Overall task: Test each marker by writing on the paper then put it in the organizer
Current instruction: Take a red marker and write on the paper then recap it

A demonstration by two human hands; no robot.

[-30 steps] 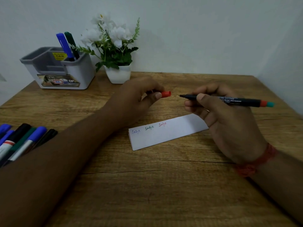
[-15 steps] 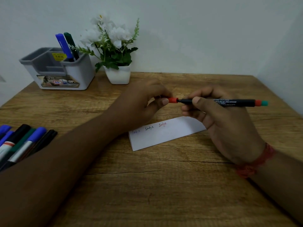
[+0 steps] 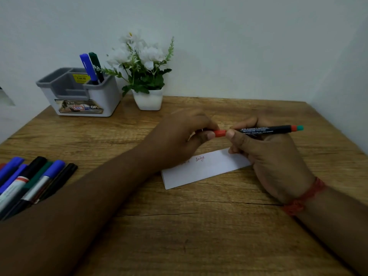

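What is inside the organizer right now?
In the organizer, a blue marker and a green marker stand in the back right compartment. Their lower ends are hidden; the front compartments' floors are partly out of sight.

Two markers (image 3: 92, 67) in organizer (image 3: 79, 92), one paper (image 3: 203, 170), one plant (image 3: 146, 76).

Red cap (image 3: 220, 133) and black marker (image 3: 264, 130) between both hands.

A white pot of white flowers with green leaves (image 3: 147, 80) stands at the tabletop's (image 3: 199, 226) far edge, against the plain pale wall (image 3: 239, 46).
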